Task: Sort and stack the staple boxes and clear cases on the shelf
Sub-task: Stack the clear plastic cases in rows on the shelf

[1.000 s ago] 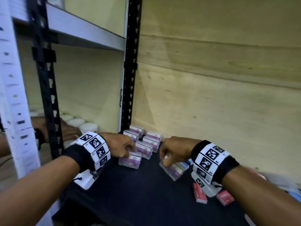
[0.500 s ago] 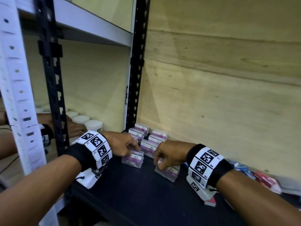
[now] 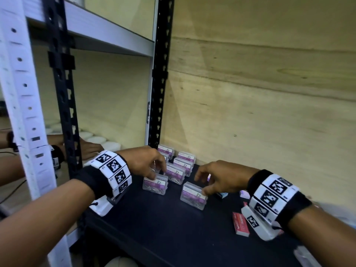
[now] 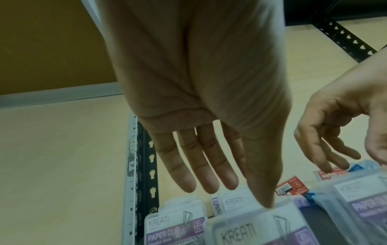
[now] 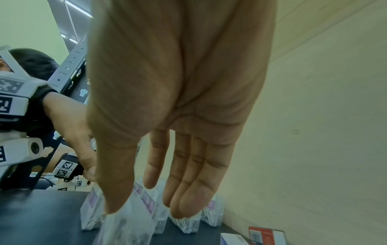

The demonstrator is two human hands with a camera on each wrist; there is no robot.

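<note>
On the matte black shelf [image 3: 173,228], small clear plastic cases [image 3: 180,166] with purple paper-clip labels stand in rows at the back left corner against the pale wood-grain wall. The left hand [image 3: 142,162] has straight, relaxed fingers, its thumb tip touching a clear case [image 3: 155,185] set out in front. The right hand [image 3: 221,179] is likewise loosely spread, thumb seemingly resting on another case [image 3: 193,195]. A flat red staple box [image 3: 240,224] lies near the right wrist.
</note>
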